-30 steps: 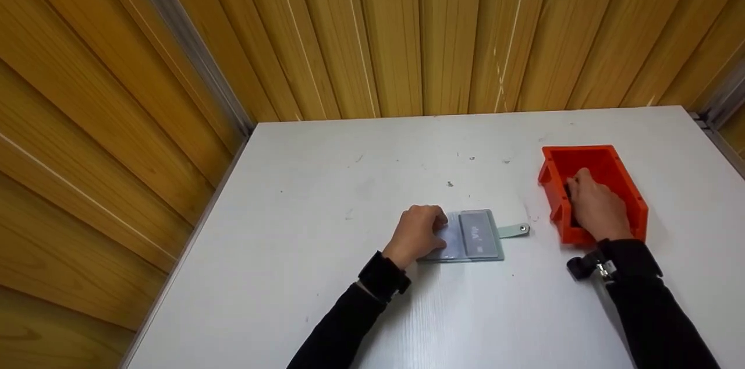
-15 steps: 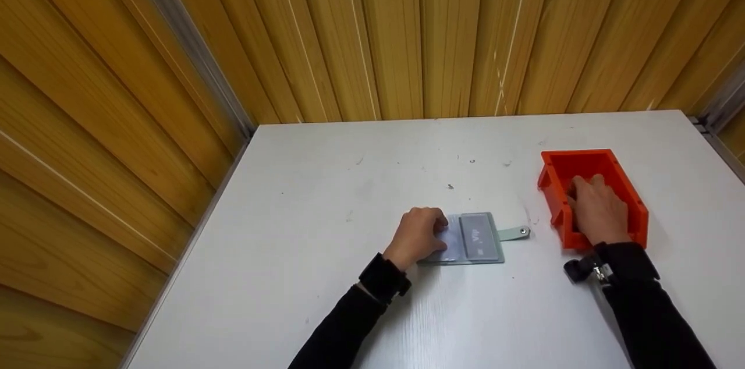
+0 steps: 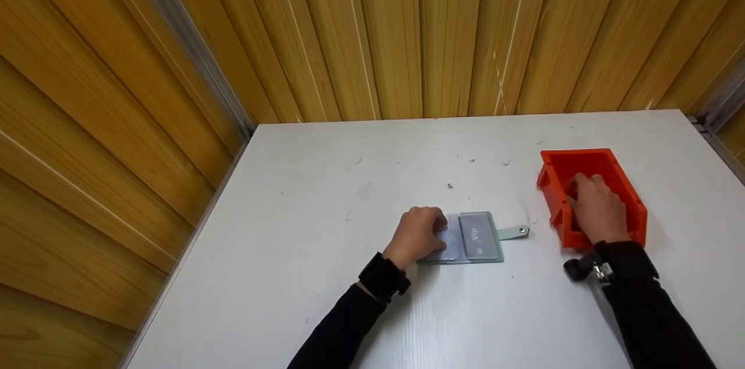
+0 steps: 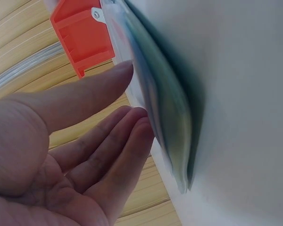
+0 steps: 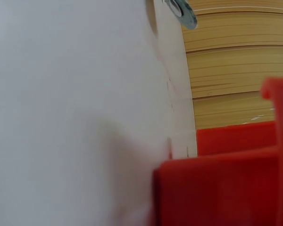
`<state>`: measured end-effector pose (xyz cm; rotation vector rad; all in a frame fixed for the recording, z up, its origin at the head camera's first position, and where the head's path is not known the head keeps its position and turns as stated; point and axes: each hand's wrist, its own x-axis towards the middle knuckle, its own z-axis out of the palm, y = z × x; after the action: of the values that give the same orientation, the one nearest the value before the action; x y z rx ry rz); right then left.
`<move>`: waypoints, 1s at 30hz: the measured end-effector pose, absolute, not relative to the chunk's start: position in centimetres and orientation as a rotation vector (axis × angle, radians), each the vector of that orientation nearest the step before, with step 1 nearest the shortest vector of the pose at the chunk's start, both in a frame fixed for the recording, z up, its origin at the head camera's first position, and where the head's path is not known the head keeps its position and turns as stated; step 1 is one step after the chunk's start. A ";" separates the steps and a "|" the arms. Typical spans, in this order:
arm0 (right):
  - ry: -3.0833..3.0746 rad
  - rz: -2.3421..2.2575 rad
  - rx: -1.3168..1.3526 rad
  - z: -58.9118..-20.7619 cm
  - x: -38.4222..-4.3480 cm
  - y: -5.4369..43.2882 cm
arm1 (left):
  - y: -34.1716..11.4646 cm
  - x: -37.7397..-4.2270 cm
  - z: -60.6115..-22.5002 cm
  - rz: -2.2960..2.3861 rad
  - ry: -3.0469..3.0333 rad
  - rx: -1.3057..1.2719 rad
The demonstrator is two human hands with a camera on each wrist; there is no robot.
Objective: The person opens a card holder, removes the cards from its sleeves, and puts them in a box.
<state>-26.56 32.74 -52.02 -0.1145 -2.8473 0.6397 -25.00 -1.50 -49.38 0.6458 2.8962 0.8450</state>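
A pale green card holder [image 3: 493,241] lies opened flat on the white table, its clear sleeves showing and a grey card [image 3: 479,235] marked "Vip" in the right-hand one. My left hand [image 3: 414,235] rests on its left part; in the left wrist view the thumb [image 4: 99,92] and fingertips touch the sleeves, fairly straight. Inside a red bin [image 3: 628,183] at the right is my right hand [image 3: 599,209], fingers bent down toward the bin's floor. Those fingertips are hidden, and I cannot tell what they hold. The right wrist view shows only the bin's wall [image 5: 217,188], not the hand.
A snap strap [image 3: 513,232] sticks out from the card holder toward the bin. Wood-patterned panels [image 3: 396,37] stand along the back and left of the table [image 3: 326,194]. Small dark marks dot the tabletop.
My right hand has shifted slightly inside the bin. A dark thing seen by its fingers one second ago is now out of sight. The left hand and card holder stay in place.
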 end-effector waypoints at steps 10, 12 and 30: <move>-2.542 0.860 -0.153 -48.5 -26.0 31.4 | -1.3 -25.0 -49.5 0.840 2.877 0.621; -2.461 0.898 -0.064 -47.4 -25.6 30.1 | -1.3 -25.0 -49.4 0.838 2.875 0.608; -3.266 0.831 0.582 -50.8 -25.3 24.1 | -1.5 -25.2 -49.4 0.847 2.885 0.641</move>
<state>-25.29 24.07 -50.78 0.5817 -3.2662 0.8310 -25.17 -1.51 -49.37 0.6407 2.8852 0.8468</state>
